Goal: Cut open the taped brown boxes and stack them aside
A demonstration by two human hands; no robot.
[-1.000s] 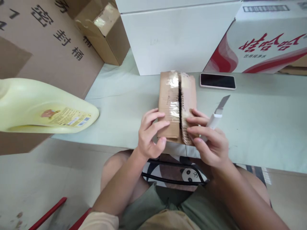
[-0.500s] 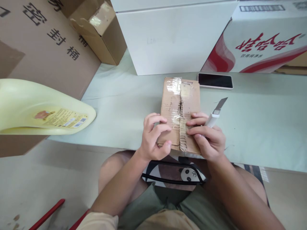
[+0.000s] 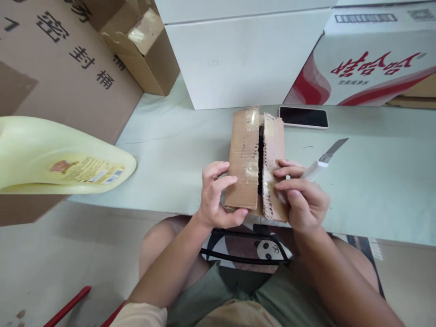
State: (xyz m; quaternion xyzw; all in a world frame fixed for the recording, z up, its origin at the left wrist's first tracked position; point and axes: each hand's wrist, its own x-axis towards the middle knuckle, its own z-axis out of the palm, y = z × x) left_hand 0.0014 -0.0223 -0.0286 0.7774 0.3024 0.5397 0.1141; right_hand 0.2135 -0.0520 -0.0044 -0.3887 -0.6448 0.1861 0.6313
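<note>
A small cardboard box (image 3: 243,159) stands at the table's near edge, its two top flaps parted by a dark gap. Bits of clear tape cling to the torn flap edges. My left hand (image 3: 220,197) rests against the box's left side, fingers spread and thumb at the near corner. In my right hand (image 3: 306,197) is a white utility knife (image 3: 315,169), its blade out and pointing up and to the right. Fingers of that same hand touch the right flap. What lies inside the box is too dark to see.
A phone (image 3: 304,117) lies just behind the box. White cartons (image 3: 245,63) and a red-and-white carton (image 3: 371,59) stand at the back. To the left are a pale yellow bottle (image 3: 68,154), a large brown carton (image 3: 68,81) and a smaller cardboard box (image 3: 160,63).
The box's flaps have come apart and lifted, opening a dark gap along the middle. My right hand has shifted slightly right with the knife.
</note>
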